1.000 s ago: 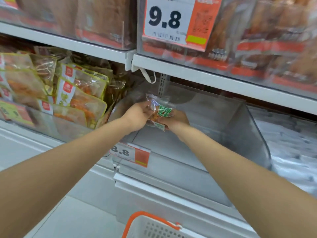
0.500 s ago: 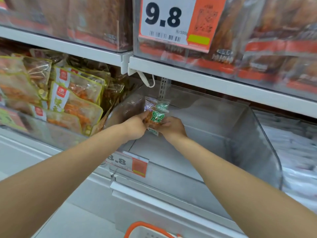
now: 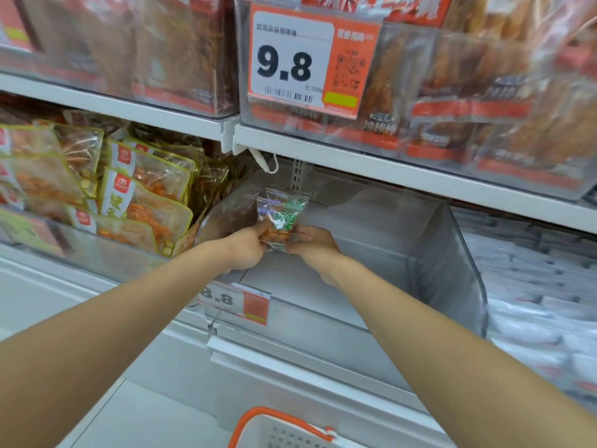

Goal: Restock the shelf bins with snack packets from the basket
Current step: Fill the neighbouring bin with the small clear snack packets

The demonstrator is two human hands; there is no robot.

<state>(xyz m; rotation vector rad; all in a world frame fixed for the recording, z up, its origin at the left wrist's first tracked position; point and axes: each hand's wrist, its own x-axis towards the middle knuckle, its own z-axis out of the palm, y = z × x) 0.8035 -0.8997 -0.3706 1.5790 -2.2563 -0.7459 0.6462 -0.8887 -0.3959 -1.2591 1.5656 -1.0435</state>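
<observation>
Progress early, I judge: left grip (image 3: 247,250) and right grip (image 3: 315,245) both pinch one green snack packet (image 3: 281,218) upright at the far left of the clear bin (image 3: 452,270), no other packet visible inside it, basket (image 3: 284,434) near below, contents unseen.

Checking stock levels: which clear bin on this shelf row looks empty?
The middle bin, its floor bare; yellow-edged packets fill the left one, white packets the right one.

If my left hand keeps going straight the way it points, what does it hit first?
The left hand is pinching the snack packet. Pushed straight on, both would probably meet the back wall of the clear bin next; depth is hard to judge.
</observation>
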